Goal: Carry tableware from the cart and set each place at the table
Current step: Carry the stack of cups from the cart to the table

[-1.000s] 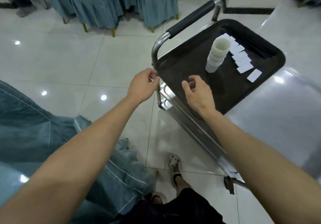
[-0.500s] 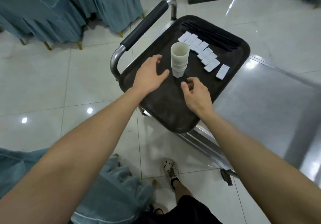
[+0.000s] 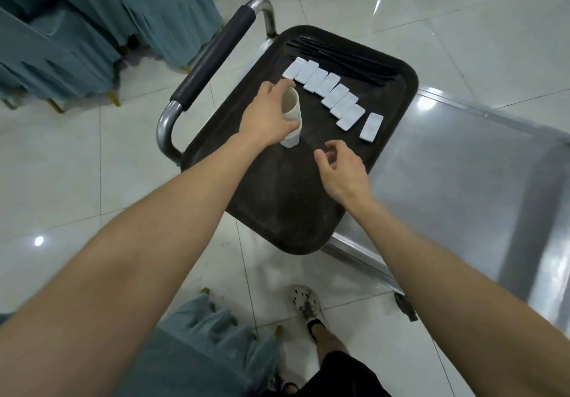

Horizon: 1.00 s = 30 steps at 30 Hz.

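Your left hand [image 3: 265, 119] has closed round the cup stack [image 3: 292, 110], mid-tray [image 3: 277, 211] toward the handle-side edge. Your right hand [image 3: 342, 171] hovers, fingers [image 3: 320, 156] loosely curled, empty. Pickup step: next, lift straight up and keep the stack steady.

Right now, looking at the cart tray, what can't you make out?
Head view only.
- Cup stack count: the left hand wraps its side.
- Black chopsticks count: thin, dark against the dark tray.
- White oblong pieces: too small to identify.
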Available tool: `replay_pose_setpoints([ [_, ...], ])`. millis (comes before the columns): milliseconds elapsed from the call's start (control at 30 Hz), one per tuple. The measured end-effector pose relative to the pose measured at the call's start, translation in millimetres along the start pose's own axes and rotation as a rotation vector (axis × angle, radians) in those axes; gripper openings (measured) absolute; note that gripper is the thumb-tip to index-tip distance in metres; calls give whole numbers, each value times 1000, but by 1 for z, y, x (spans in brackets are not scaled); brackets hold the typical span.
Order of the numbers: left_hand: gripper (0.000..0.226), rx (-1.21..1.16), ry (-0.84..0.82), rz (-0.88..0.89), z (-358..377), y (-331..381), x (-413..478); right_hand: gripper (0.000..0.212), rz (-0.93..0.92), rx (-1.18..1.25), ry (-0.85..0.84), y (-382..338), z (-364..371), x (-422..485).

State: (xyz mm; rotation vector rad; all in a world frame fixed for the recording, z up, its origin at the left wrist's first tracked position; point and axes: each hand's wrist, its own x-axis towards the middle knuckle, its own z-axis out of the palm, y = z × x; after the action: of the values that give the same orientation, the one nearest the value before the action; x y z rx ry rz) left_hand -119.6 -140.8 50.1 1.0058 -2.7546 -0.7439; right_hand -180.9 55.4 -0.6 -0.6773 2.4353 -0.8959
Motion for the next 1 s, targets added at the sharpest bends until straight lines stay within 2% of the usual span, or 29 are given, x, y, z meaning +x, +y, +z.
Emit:
replay_pose_setpoints([
  [200,71,-38,83,-29,-5,-20,-22,56,-59,-14,-25,-4,13,14],
  [433,73,-64,124,-80,-14,-42,-41,93,-249,-173,-77,-25,31,42],
  [533,72,-79,147,-121,-13,-51,-48,101,-298,-198,-124,-35,41,54],
  [733,74,-98,85,-173,-16,-78,-64,97,-417,-337,-134,-49,55,75],
  [867,74,-83,55,-218,-9,-98,-81,79,-503,-379,-145,-54,63,74],
  [1000,75,-96,44,-233,-10,-114,-100,72,-567,-416,-163,-61,65,62],
])
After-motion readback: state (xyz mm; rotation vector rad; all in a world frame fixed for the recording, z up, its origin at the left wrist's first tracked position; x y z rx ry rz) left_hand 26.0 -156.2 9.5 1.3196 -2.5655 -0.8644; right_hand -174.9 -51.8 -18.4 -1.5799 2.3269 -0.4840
